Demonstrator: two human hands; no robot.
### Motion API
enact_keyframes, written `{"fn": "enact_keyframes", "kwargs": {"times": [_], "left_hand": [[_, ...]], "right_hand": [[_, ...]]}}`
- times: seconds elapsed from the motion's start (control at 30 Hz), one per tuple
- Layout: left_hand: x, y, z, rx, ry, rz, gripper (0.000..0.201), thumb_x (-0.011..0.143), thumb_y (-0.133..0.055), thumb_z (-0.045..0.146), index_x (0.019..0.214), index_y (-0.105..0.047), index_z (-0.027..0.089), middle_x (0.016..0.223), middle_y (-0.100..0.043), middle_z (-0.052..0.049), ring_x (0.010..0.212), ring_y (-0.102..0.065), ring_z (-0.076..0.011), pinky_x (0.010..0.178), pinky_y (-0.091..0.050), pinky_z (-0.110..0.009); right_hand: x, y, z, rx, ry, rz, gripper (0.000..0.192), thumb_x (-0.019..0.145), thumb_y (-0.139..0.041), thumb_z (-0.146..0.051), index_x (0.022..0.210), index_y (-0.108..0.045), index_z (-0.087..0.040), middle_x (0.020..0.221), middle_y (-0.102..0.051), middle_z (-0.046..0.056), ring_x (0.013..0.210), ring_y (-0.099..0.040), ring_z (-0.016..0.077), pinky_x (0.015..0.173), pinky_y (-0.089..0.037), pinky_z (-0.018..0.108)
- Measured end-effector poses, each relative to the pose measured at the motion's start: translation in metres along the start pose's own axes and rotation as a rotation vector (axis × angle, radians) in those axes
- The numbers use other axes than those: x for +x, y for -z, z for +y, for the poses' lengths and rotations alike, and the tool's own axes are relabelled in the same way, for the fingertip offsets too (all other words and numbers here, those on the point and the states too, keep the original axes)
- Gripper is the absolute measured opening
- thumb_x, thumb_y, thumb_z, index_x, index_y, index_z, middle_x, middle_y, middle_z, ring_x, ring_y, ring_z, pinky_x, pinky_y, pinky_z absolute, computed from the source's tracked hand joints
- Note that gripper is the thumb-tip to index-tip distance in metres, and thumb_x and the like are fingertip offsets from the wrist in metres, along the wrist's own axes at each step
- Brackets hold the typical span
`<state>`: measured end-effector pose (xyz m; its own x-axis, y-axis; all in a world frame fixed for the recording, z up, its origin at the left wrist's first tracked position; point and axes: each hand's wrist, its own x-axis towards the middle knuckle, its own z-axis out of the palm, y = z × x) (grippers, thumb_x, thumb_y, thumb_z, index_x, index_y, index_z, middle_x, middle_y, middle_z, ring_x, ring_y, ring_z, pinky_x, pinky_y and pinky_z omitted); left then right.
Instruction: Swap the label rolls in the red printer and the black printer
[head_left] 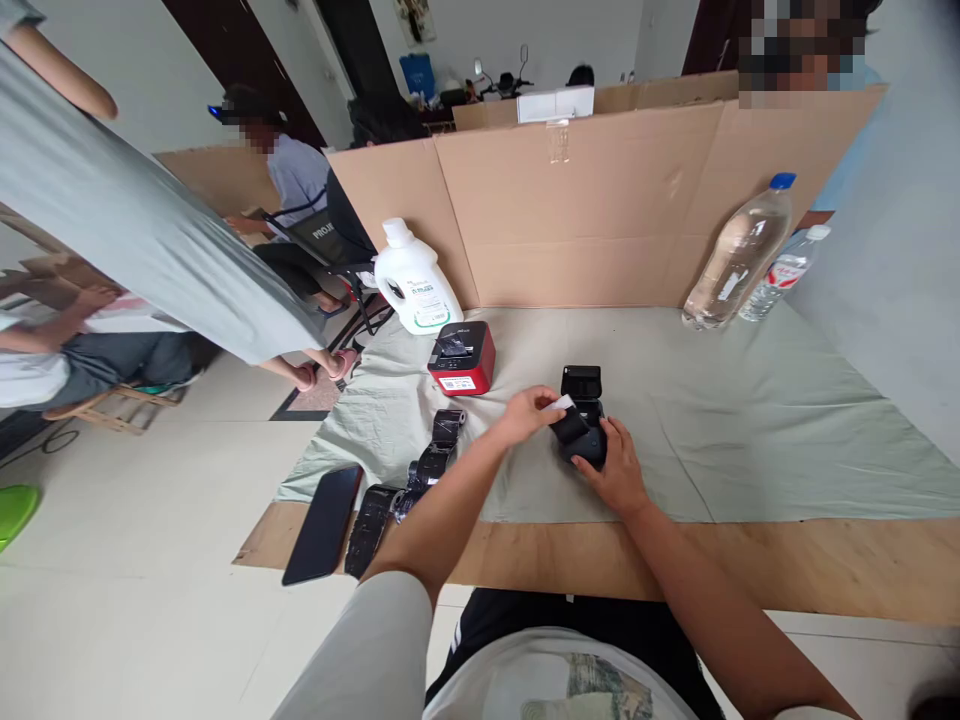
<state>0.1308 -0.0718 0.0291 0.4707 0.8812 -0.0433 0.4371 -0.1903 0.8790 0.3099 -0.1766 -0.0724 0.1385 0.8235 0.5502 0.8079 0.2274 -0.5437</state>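
Two bottles and a jug stand beyond the black device.

The device is black, the strip black with a white end. The boxy unit is red with a black top, the jug white, the cloth plain grey-green, the cardboard brown, the bottle cap blue, the worktop tan.

We see a wooden counter, front edge bare, under a pale green cloth; on the cloth stand a white jug, a red-and-black box, two clear bottles and a lidded black device; leftward, a dark slab and shiny black strips reach the bare wood.
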Motion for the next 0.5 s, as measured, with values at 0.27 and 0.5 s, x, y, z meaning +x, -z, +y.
{"fn": "enact_keyframes", "kwargs": {"times": [0.27, 0.5], "left_hand": [[-0.086, 0.082, -0.048, 0.621, 0.232, -0.369, 0.022, 0.062, -0.070, 0.029, 0.082, -0.067, 0.020, 0.076, -0.066, 0.000, 0.075, -0.061, -0.0202, 0.065, -0.039, -0.026], [-0.112, 0.106, -0.044, 0.567, 0.247, -0.038, 0.022, 0.076, -0.057, 0.037, 0.088, -0.066, 0.021, 0.093, -0.069, -0.005, 0.088, -0.064, -0.0206, 0.077, -0.046, -0.027]], "right_hand": [[0.000, -0.004, 0.002, 0.002, -0.020, -0.034, 0.076, 0.082, -0.055, -0.064, 0.138, -0.037, -0.016, 0.137, -0.044, 0.020, 0.127, -0.044, 0.0329, 0.101, -0.044, 0.056], [0.000, -0.002, 0.003, 0.024, -0.012, -0.033, 0.075, 0.082, -0.054, -0.064, 0.138, -0.036, -0.016, 0.136, -0.044, 0.020, 0.128, -0.043, 0.0326, 0.101, -0.043, 0.057]]}}
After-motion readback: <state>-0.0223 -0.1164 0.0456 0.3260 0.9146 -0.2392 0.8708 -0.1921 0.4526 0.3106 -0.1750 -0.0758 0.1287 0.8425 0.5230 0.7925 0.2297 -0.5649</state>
